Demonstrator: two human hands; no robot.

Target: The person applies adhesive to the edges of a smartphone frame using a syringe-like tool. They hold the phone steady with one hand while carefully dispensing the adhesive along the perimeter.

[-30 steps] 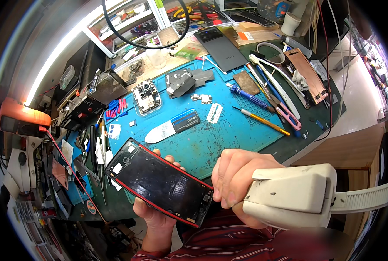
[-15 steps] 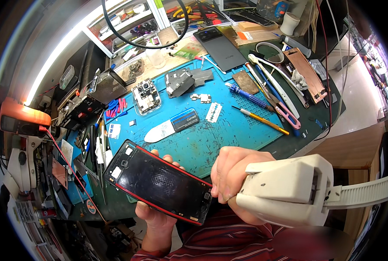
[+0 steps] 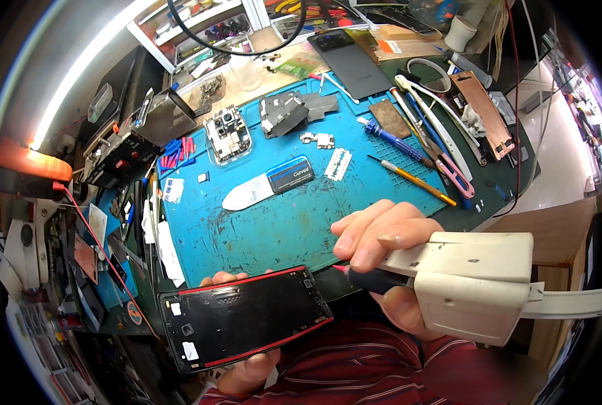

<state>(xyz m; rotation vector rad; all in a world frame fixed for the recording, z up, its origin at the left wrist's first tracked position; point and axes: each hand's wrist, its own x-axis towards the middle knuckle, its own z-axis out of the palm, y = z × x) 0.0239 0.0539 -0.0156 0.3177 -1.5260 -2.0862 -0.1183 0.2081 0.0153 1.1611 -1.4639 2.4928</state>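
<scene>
My left hand (image 3: 255, 370) grips a black phone display frame (image 3: 243, 316) from below, thumb at its near edge and fingertips behind the far one. Red strips run along the frame's long edges, and small white patches sit at its left end. Right of the frame, my right hand (image 3: 382, 233) is closed round a dark tool (image 3: 375, 281) with a pink tip, fingers above and thumb below. A boxy cream device (image 3: 473, 283) with a ribbed strap or hose covers part of this hand; whether it joins the tool I cannot tell. Tool and frame are apart.
On the blue mat (image 3: 274, 236) lie a pry blade (image 3: 267, 182), a perforated razor blade (image 3: 338, 164), a gold-handled knife (image 3: 415, 181) and a phone board with cameras (image 3: 228, 135). Pliers (image 3: 453, 177) lie right. An orange meter (image 3: 31, 169) stands left; a dark phone back (image 3: 351, 64) lies far off.
The phone frame has turned closer to level and dropped toward me. My right hand has drawn away from its right end, and the dark tool with the pink tip now shows.
</scene>
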